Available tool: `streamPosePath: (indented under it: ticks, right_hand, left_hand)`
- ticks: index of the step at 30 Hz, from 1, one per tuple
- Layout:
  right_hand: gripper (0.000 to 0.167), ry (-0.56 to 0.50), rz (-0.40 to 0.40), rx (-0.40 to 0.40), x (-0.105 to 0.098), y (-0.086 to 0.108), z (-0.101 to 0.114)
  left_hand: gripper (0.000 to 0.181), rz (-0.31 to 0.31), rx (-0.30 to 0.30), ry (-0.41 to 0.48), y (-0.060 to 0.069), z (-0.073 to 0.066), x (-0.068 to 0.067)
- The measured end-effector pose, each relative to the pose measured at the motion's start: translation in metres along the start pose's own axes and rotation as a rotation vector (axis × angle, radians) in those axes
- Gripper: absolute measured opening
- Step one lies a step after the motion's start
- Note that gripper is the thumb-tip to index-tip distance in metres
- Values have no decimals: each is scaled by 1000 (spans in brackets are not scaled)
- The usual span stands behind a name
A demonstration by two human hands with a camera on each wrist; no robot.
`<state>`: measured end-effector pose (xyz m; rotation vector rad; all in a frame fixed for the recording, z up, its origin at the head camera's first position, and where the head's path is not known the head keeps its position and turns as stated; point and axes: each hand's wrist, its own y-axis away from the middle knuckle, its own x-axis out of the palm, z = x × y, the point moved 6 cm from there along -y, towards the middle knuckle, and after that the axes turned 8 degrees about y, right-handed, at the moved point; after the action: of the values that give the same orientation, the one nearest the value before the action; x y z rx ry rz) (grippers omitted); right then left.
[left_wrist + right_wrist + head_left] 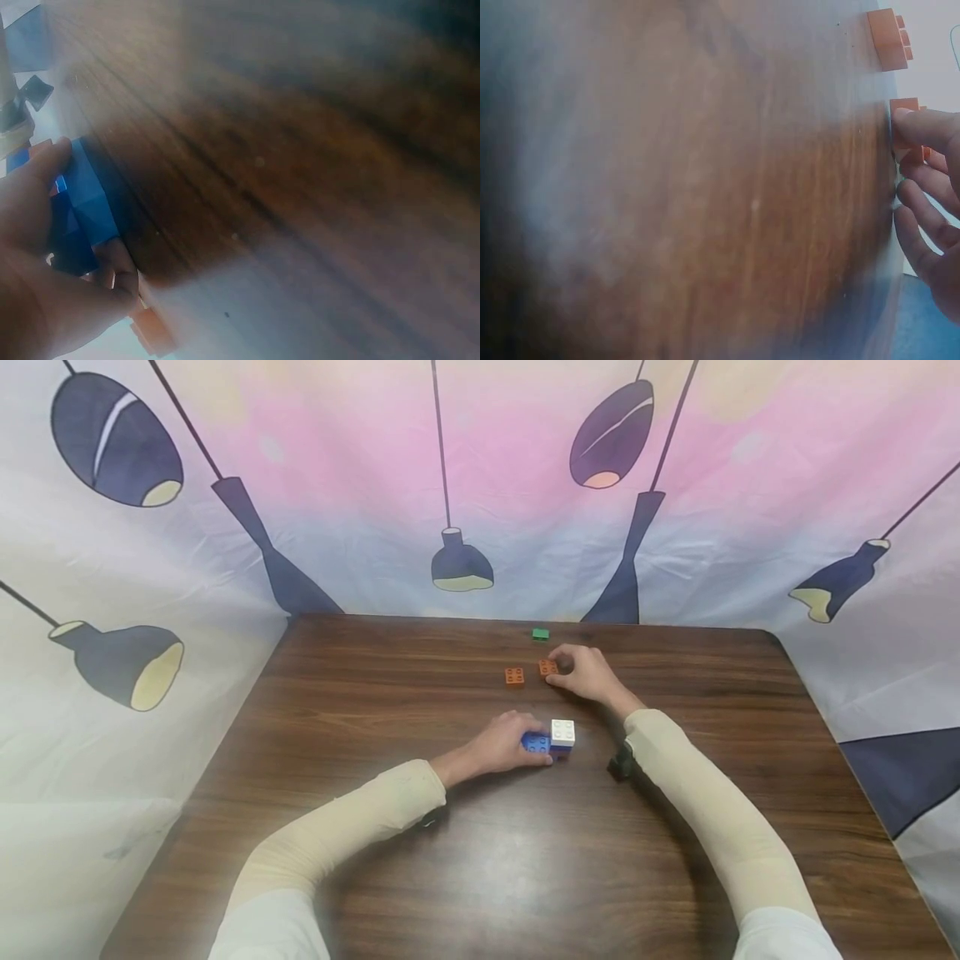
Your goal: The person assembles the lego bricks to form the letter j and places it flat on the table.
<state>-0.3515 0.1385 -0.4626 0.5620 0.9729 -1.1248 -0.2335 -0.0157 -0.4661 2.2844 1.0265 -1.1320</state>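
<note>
In the head view my left hand [504,743] grips blue toy bricks [536,742] at the table's middle, thumb and fingers on opposite sides. A white brick [562,732] with studs on top sits at the right end of this group, above a blue layer. My right hand [588,672] reaches farther back and pinches an orange brick [548,667] between thumb and fingers. The right wrist view shows that orange brick [904,112] standing on the table. To its left in the head view lies another orange brick [513,677], apart from both hands.
A small green brick [541,634] lies near the back edge of the brown wooden table [465,877]. Behind the table hangs a cloth backdrop [360,510] printed with lamps. A dark wrist camera [620,762] hangs under the right sleeve.
</note>
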Motion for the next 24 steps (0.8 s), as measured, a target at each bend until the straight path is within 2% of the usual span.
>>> streamPosePath:
  ticks: [14,24]
  right_hand:
    - [44,-23,-61,-6,-10,8,-9]
    - [42,-42,-84,-20,-30,21,0]
  left_hand:
    - [53,13,-8,9,-1,0,0]
    - [52,12,3,1,-1,0,0]
